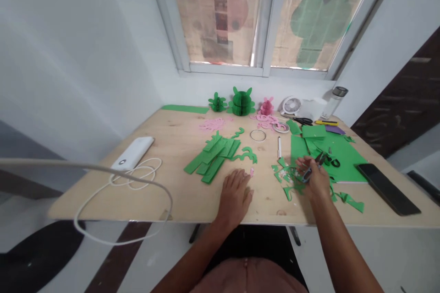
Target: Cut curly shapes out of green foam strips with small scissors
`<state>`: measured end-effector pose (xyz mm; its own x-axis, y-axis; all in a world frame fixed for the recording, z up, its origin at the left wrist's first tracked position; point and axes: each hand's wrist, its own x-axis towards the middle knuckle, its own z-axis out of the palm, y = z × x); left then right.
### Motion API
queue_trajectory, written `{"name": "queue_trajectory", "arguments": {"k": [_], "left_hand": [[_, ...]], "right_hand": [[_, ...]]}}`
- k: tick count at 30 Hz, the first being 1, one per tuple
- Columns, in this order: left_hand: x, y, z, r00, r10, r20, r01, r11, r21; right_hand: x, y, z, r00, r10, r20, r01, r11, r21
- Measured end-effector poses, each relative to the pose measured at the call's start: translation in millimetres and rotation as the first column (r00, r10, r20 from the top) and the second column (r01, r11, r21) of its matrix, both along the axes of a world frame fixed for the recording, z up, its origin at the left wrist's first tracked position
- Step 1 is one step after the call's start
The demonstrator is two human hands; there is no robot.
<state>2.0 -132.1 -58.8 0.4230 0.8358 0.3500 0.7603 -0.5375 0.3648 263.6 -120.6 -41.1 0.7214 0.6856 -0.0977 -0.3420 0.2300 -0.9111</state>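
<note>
My left hand (235,196) lies palm down on the wooden table (172,197), fingers stretched out. By its fingertips is a small pink paper scrap (252,171). Beyond it, green paper strips (213,158) are piled, with wavy green cut-outs (246,154) beside them. On the right, my right hand (315,177) is closed round a pair of scissors (307,175) with a grey handle, above green paper scraps (288,191). Black handle loops (332,161) show just past that hand, over a green paper sheet (350,158); fingers and scraps partly hide what they belong to.
A phone (388,188) lies at the right edge; a white power bank (133,153) with a looping cable (168,192) is at left. Green paper figures (241,103), a pink one (266,106), a small fan (292,105) and a bottle (334,102) stand along the back.
</note>
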Motion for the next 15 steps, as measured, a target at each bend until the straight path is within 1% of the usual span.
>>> {"name": "queue_trajectory", "arguments": {"k": [3, 5, 8, 10, 13, 15], "left_hand": [[-12.8, 2.6, -0.8, 0.998, 0.062, -0.030, -0.062, 0.998, 0.005], [-15.2, 0.2, -3.4, 0.995, 0.056, -0.082, -0.056, 0.998, 0.002], [-8.7, -5.8, -10.1, 0.985, -0.023, -0.172, 0.023, 1.000, 0.001], [-1.7, -7.1, -14.1, 0.977, -0.038, -0.208, 0.040, 0.999, 0.005], [4.7, -1.9, -16.4, 0.979, -0.013, -0.206, 0.015, 1.000, 0.011], [4.8, 4.5, -15.4, 0.982, 0.031, -0.186, -0.027, 0.999, 0.023]], "right_hand": [[-31.6, -8.8, -1.6, 0.987, 0.156, -0.035, -0.155, 0.988, 0.014], [-53.0, -12.6, -3.6, 0.969, 0.233, -0.077, -0.233, 0.972, 0.015], [-75.8, -15.6, -7.3, 0.957, 0.270, -0.109, -0.268, 0.963, 0.031], [-83.3, -16.5, -10.1, 0.957, 0.273, -0.102, -0.270, 0.962, 0.040], [-86.1, -16.5, -14.3, 0.956, 0.285, -0.076, -0.282, 0.959, 0.038], [-85.4, -16.0, -16.5, 0.955, 0.286, -0.074, -0.284, 0.958, 0.039]]}}
